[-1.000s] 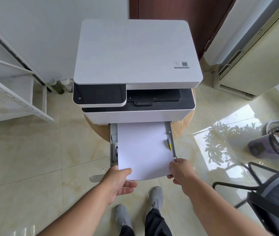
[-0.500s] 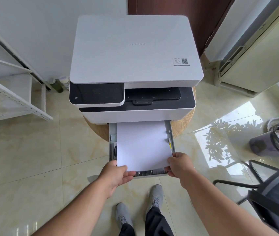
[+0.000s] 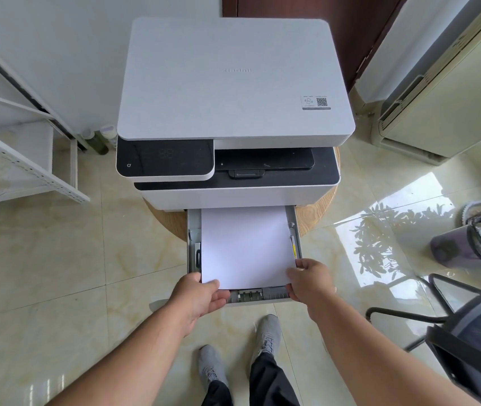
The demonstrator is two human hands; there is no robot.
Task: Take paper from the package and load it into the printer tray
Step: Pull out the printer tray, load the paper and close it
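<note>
Left hand: I am seeing my left hand (image 3: 201, 297) pinching the near-left corner of the paper (image 3: 246, 247), thumb lying on top and the other fingers curled beneath the edge.
Paper: I am reading it as a thin white stack, lying flat in the pulled-out tray (image 3: 258, 296), its far end reaching under the printer (image 3: 233, 83) body; the near edge is stopping just short of the tray's front wall.
Handling: I am judging the stack light, limp and slippery sheet on sheet, so it is likely fanning or buckling if I push from one corner alone; I am favouring a grip at both near corners, pressing evenly.
Side guides: the stack is sitting between the grey rails, apparently close against both.
Right hand: I am seeing my right hand (image 3: 311, 281) holding the near-right corner, fingers curled over the paper's edge by the tray's right rail.
</note>
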